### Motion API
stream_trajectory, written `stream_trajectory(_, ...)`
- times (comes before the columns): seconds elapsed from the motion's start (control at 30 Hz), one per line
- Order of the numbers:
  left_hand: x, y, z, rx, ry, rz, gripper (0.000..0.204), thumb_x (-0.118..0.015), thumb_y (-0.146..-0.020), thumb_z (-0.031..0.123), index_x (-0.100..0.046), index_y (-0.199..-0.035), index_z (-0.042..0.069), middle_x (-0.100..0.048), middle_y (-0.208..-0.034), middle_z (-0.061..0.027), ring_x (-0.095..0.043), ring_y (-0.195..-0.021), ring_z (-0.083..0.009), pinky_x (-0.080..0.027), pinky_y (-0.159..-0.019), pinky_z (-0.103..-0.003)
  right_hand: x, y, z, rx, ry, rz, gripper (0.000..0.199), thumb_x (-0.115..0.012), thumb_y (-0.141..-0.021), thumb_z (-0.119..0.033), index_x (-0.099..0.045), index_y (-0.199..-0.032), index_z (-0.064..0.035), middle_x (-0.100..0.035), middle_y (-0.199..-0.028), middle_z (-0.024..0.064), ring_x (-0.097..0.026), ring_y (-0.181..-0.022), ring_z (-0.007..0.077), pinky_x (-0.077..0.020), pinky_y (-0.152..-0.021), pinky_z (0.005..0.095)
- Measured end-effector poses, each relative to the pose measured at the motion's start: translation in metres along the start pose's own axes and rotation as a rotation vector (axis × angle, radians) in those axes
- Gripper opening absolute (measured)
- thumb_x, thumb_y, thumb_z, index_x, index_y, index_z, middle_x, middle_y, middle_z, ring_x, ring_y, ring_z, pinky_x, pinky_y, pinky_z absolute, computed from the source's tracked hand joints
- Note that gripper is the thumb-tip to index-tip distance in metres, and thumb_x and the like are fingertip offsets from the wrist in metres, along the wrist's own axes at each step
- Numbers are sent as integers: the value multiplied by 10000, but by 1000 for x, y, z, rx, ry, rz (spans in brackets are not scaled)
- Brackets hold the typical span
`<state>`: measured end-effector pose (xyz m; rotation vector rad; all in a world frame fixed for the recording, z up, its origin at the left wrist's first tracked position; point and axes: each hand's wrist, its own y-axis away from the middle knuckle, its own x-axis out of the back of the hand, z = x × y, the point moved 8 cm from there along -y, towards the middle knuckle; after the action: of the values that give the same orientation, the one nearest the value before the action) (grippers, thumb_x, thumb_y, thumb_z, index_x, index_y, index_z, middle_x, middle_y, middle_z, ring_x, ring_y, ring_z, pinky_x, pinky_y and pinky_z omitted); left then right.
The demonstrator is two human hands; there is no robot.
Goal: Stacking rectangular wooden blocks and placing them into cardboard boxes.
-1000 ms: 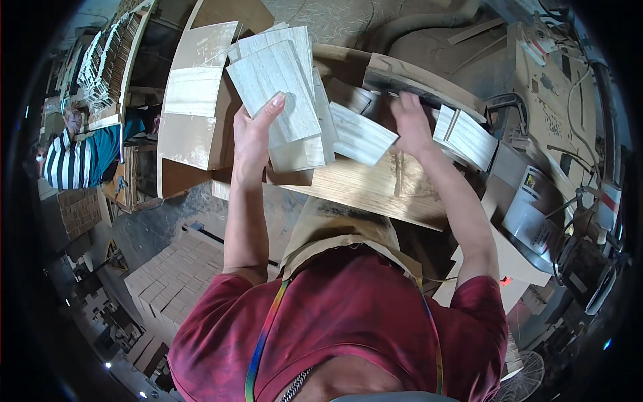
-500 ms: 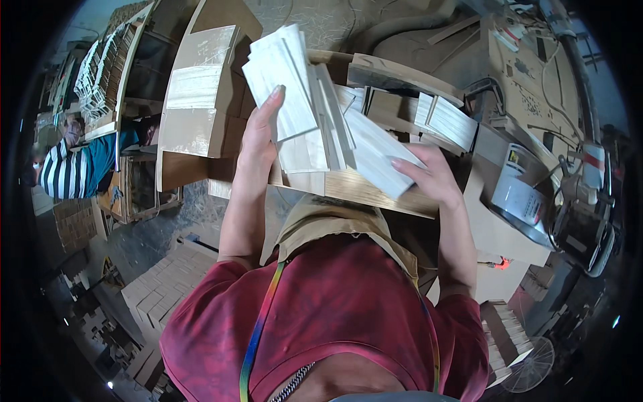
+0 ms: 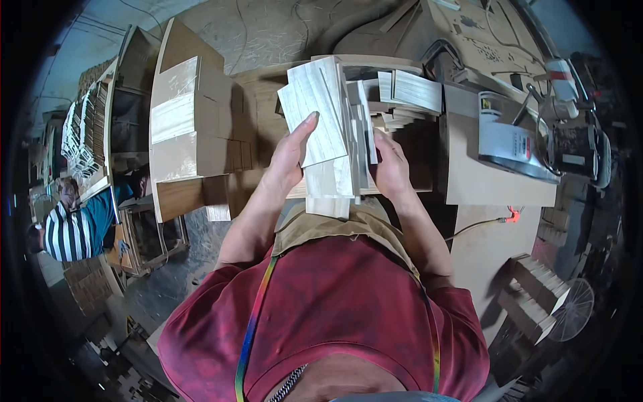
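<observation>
A loose stack of thin, pale wooden boards [image 3: 321, 114] is held up over the workbench, its pieces fanned unevenly and tilted. My left hand [image 3: 289, 157] is closed round the stack's left side, thumb laid across the front board. On the other side, my right hand [image 3: 394, 164] is closed at the right edge, its thumb against an upright thin board [image 3: 366, 124]. The fingers of both hands are mostly hidden behind the wood. A lighter wood piece [image 3: 327, 208] shows below the stack's lower end, near my apron.
More pale boards [image 3: 416, 91] lie beyond my right hand, near a black clamp-like handle [image 3: 439, 50]. A metal can [image 3: 504, 139] stands at right. Brown stacked panels [image 3: 175, 157] stand at left. Another person in a striped top [image 3: 70, 231] is at far left.
My right hand has brought its separate board in against the stack's right side. The stack stands more upright, and the whole view has shifted.
</observation>
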<state>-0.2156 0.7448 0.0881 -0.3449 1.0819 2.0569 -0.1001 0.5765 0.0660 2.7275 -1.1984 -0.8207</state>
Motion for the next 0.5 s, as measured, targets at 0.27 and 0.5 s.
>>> stream_trajectory(0.27,-24,12,23,-64,-331,12,536,-780,-1003,206,-605,-1405,-100,-739,-1251,-212,-736,-1083,-235,-590,-947,-337,-54,9,-47,165,340,105,746,-798,-940,-341,-490,-1450,108,-687,-1236,227,-690,-1092,287,-567,-946,384)
stream_trajectory(0.5,-20,10,0,-36,-463,-212,571,-770,-1012,232,-586,-1448,-86,-727,-1296,-193,-710,-1145,-241,-577,-995,-349,-52,36,-43,235,395,233,810,-898,-833,-250,-493,-1440,102,-666,-1279,248,-694,-1101,310,-585,-967,408)
